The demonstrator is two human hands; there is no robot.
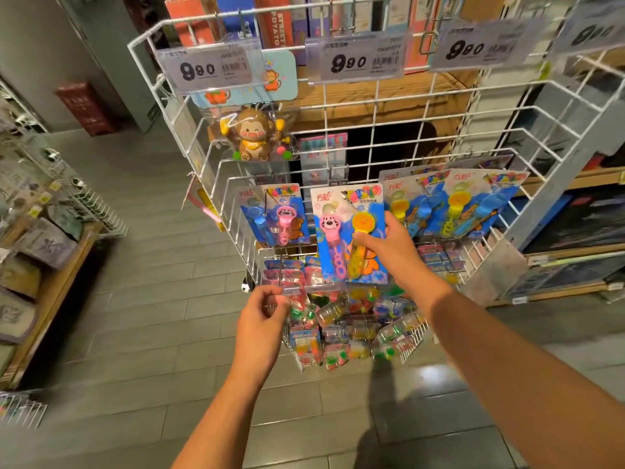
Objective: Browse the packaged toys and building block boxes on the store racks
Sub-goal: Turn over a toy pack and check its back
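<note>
A white wire rack stands in front of me with carded toys hanging on its hooks. My right hand grips a blue bubble-wand card holding a pink and a yellow wand, at the rack's middle row. My left hand is lower left, its fingers curled near the clear edge strip of the bottom basket; whether it pinches anything I cannot tell. A brown monkey toy in a clear pack hangs at the upper left. More bubble-wand cards hang to the right and one to the left.
Price tags reading 9.90 run along the rack's top. Boxes stand on the shelf behind. The bottom basket holds several small colourful packets. A wooden shelf with pouches is at the left. Grey floor tiles lie below.
</note>
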